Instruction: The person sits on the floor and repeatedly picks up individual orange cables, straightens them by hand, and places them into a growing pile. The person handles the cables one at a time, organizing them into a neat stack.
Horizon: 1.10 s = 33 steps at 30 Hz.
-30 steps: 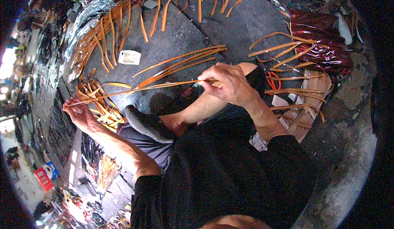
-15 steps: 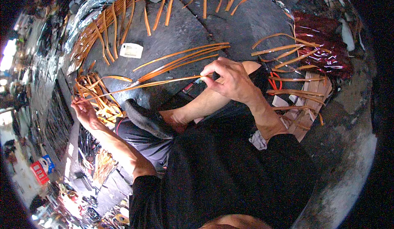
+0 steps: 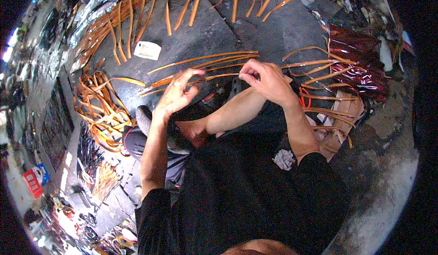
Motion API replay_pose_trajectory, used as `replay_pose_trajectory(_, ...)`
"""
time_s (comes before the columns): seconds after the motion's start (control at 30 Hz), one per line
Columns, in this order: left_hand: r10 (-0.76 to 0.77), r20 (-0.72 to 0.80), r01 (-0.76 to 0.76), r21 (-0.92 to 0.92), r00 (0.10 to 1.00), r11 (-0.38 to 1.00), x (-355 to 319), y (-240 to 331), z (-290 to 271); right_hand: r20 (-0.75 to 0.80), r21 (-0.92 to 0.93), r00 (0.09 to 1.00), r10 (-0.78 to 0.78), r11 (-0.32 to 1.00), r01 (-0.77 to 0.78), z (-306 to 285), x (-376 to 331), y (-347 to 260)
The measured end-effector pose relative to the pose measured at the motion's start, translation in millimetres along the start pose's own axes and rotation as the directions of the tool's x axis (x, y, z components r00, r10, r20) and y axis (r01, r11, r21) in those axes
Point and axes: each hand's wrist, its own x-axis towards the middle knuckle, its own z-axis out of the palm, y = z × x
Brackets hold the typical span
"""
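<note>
A thin orange-brown strip (image 3: 219, 76) stretches across in front of me, one end pinched between the thumb and fingers of my right hand (image 3: 267, 81). Over its left part sits my left hand (image 3: 177, 92), thumb and forefinger spread apart, the strip passing behind them. Just beyond both hands, several similar strips (image 3: 203, 59) lie side by side on a dark sheet. At the left, a tangled coil of the same strips (image 3: 101, 111) rests beside my foot. My bent leg (image 3: 228, 113) is under the right hand.
Long strips (image 3: 114, 20) fan out along the far edge. A white card (image 3: 147, 50) lies on the dark sheet (image 3: 191, 40). To the right are more strips (image 3: 319, 63), a dark red glossy sheet (image 3: 353, 49) and a wooden board (image 3: 342, 106). Crumpled paper (image 3: 284, 159) is by my right elbow.
My left hand has come away from the strip's far left end and moved right, close to my right hand, its fingers now apart. The right hand keeps its pinch, shifted slightly right.
</note>
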Motion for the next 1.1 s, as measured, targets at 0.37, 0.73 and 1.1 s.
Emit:
replay_pose_trajectory(0.37, 0.147, -0.060, -0.141, 0.095, 0.987, 0.985, 17, -3, 50, 0.066, 0.282, 0.983, 0.174, 0.941, -0.185, -35, -15, 35)
replay_pose_trajectory(0.73, 0.110, -0.035, -0.107, 0.086, 0.993, 0.991, 18, 14, 55, -0.096, -0.525, 0.990, -0.103, 0.850, 0.037, -32, -18, 4)
replay_pose_trajectory(1.1, 0.387, -0.023, -0.302, 0.585, 0.922, 0.752, -3, 33, 23, 0.066, -0.611, 0.983, -0.171, 0.772, 0.175, 5, 0, -25)
